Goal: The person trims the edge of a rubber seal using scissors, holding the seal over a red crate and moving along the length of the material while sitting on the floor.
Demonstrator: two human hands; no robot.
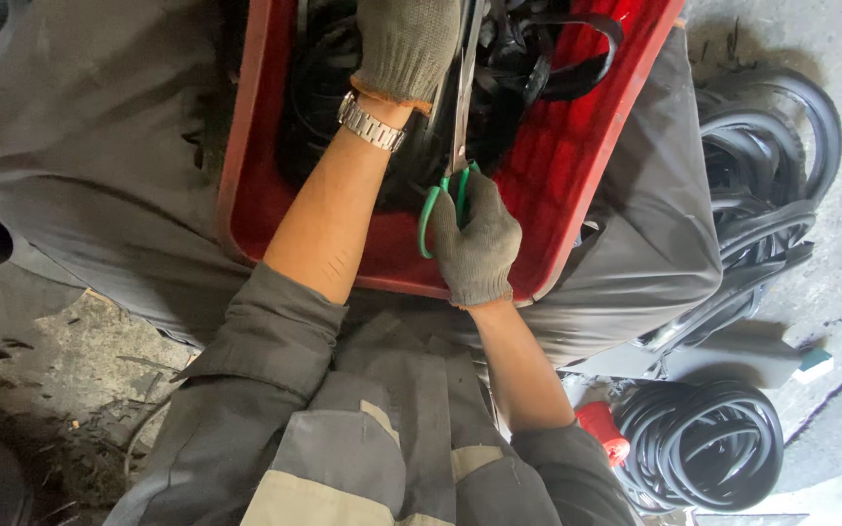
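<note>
A red plastic tray (577, 166) rests on my lap and holds a tangle of black rubber strips (518, 58). My right hand (475, 239), in a grey knit glove, grips the green handles of a pair of scissors (462, 107) whose steel blades point up into the strips. My left hand (406, 44), also gloved and with a metal wristwatch (370, 125) below the cuff, reaches into the tray at the top edge of the view and presses on the rubber beside the blades. Its fingers are cut off by the frame.
Coils of black rubber seal (708, 443) lie on the concrete floor at lower right, with more loops (762, 166) at right. A red plug-like object (604, 429) sits by my right elbow. Dark debris covers the floor at lower left (60, 390).
</note>
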